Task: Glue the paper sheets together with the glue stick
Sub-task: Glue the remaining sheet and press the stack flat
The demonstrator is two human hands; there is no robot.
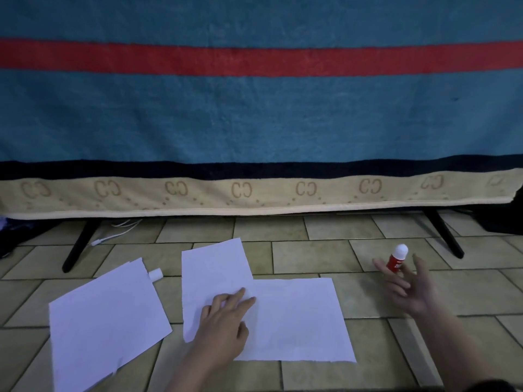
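Three white paper sheets lie on the tiled floor. A tilted sheet (104, 323) is at the left, apart from the others. A middle sheet (212, 278) overlaps the left edge of a wider sheet (300, 321). My left hand (226, 321) lies flat on that overlap, fingers pressing down. A red glue stick (397, 257) with its white tip bared stands upright at the right. My right hand (407, 287) hovers just in front of it, fingers spread, holding nothing. The white cap (155, 274) lies by the left sheet's top corner.
A blue towel (254, 114) with a red stripe and beige border hangs across the back over a stand with black legs (79, 244) (445, 233). A white cable (113, 236) lies under it at the left.
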